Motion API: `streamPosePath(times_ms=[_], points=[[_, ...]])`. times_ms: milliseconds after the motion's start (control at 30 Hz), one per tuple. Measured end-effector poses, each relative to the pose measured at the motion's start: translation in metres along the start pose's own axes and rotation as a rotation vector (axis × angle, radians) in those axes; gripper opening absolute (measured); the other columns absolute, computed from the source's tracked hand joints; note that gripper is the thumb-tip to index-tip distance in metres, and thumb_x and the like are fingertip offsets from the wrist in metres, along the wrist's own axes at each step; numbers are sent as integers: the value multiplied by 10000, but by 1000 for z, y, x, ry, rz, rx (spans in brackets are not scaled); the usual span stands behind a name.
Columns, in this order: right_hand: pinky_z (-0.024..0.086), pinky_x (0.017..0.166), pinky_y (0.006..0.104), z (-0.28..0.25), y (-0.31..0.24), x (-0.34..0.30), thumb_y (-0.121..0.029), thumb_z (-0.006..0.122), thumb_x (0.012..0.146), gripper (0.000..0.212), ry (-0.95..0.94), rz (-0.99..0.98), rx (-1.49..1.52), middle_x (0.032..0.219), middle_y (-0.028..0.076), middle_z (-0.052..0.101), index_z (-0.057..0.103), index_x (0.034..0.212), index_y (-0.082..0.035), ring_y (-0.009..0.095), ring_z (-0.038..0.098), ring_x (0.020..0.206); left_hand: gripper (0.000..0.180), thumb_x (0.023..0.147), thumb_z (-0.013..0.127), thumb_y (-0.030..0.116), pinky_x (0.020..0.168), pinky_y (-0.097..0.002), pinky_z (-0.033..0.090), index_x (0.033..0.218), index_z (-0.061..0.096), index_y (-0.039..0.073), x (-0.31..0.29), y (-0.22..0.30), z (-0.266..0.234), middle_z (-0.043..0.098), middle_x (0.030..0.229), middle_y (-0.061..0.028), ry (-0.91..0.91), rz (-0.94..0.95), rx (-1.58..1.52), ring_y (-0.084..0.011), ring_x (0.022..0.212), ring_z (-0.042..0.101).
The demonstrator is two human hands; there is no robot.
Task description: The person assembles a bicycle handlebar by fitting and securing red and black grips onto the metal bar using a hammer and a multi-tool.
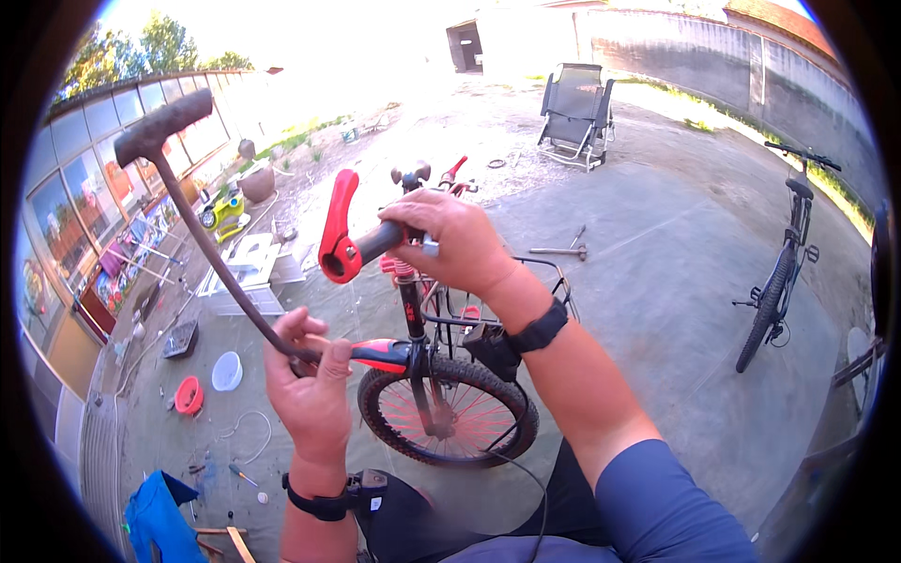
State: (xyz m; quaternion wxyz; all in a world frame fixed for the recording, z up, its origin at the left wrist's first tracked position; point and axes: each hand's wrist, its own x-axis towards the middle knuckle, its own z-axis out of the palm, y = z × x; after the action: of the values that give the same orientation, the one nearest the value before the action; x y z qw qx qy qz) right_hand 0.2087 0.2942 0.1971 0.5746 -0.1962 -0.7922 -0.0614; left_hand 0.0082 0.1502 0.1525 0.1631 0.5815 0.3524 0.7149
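Observation:
My left hand [314,385] is closed around the lower end of a long, thin dark shaft with a thick dark T-shaped head [164,129], a mallet by its look. The mallet leans up and to the left. A red and black part [380,355] shows just right of my left thumb; I cannot tell what it joins. My right hand [460,239] wraps over a bicycle's handlebar grip [379,242], behind its red bar end [342,225]. Below it are the black fork tube [411,310] and the knobbly front wheel [446,413] with red spokes.
A second bicycle [784,263] stands at right. A folding chair [574,113] is at the back, and a hammer [574,251] lies on the grey ground cover. At left are a red basin [189,396], a white basin [227,372], a screwdriver [242,475] and blue cloth [161,516].

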Motion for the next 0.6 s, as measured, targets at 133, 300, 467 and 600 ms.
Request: streamPosePath(times_ms=[133,300,467,600], points=[[564,808,373,-2,4,-6,-182,805,724,388,9,40,2,1047,44,707,707,1097,-136,251,687,962,571,852,767,-3,573,-203,489,1357,499,3,41,20,38,618,1124,-95,30,26,-66,-54,666,552],[565,787,368,2,2,-6,-192,797,731,371,23,59,26,1034,40,706,711,1088,-140,249,692,934,540,872,713,-49,509,-200,462,1367,502,-1,47,29,55,638,1180,-106,20,-49,-22,-60,660,564],[565,777,365,3,2,-5,-197,797,729,380,10,64,37,1032,40,705,711,1096,-151,253,694,920,511,901,677,-39,528,-201,477,1379,504,14,49,28,61,647,1194,-113,16,-71,-57,-76,653,578],[567,772,360,-1,2,-6,-190,800,731,388,2,64,40,1039,41,703,709,1107,-156,255,695,914,522,907,664,-43,549,-211,501,1397,499,29,48,29,63,656,1207,-132,-28,-79,-103,-89,673,605]])
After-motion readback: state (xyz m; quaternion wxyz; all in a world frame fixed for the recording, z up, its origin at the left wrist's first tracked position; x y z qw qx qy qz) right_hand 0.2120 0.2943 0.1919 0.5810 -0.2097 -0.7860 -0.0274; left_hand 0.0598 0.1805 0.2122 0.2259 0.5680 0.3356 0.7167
